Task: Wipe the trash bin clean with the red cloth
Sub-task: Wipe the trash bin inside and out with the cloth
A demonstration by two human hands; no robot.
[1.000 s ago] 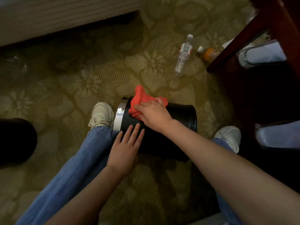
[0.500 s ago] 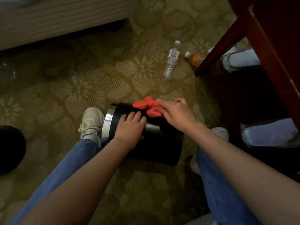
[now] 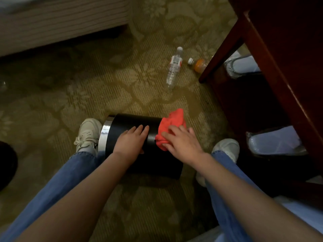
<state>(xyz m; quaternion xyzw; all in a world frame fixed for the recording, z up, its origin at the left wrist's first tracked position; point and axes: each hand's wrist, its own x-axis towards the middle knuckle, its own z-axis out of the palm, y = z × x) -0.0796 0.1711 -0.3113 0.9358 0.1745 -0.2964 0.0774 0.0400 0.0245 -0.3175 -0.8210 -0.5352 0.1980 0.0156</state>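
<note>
Head view shows patterned carpet (image 3: 104,95), left fingers (image 3: 139,130) flat on bin (image 3: 129,121), right fingers (image 3: 175,133) pressing red cloth (image 3: 173,119).

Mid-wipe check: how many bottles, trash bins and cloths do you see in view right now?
Bottles: 2 (clear plastic water bottle, orange drink bottle)
Trash bins: 1 (black cylindrical trash bin with chrome rim, lying on its side)
Cloths: 1 (red cloth, on the bin)
Total: 4
The dark shape at the left edge is too cut off to identify.
</note>
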